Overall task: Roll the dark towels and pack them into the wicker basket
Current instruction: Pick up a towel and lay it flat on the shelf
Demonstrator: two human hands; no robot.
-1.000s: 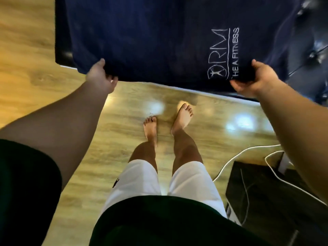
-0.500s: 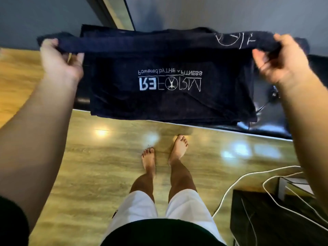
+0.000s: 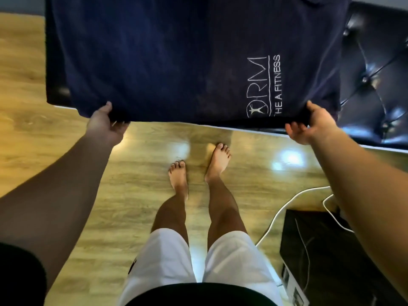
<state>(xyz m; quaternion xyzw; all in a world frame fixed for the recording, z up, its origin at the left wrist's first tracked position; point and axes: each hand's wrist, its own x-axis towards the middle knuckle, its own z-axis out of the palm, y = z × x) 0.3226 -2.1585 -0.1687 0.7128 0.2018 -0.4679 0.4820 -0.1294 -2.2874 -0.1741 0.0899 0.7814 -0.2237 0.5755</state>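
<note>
Both hands pinch the dark towel's [image 3: 176, 58] near edge, left hand [image 3: 103, 124] then right hand [image 3: 309, 127], spreading it over the tufted bench [image 3: 373, 85]; folding looks underway, rolling seemingly next, with no basket visible.

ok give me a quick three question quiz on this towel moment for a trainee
1. True or false: the dark towel is already rolled up.
2. Which hand grips the towel edge nearest the white lettering? A) left hand B) right hand
3. Fill in: the white cable lies on the ____ floor.

Key:
1. False, it is held spread flat.
2. B.
3. Wooden.
</note>
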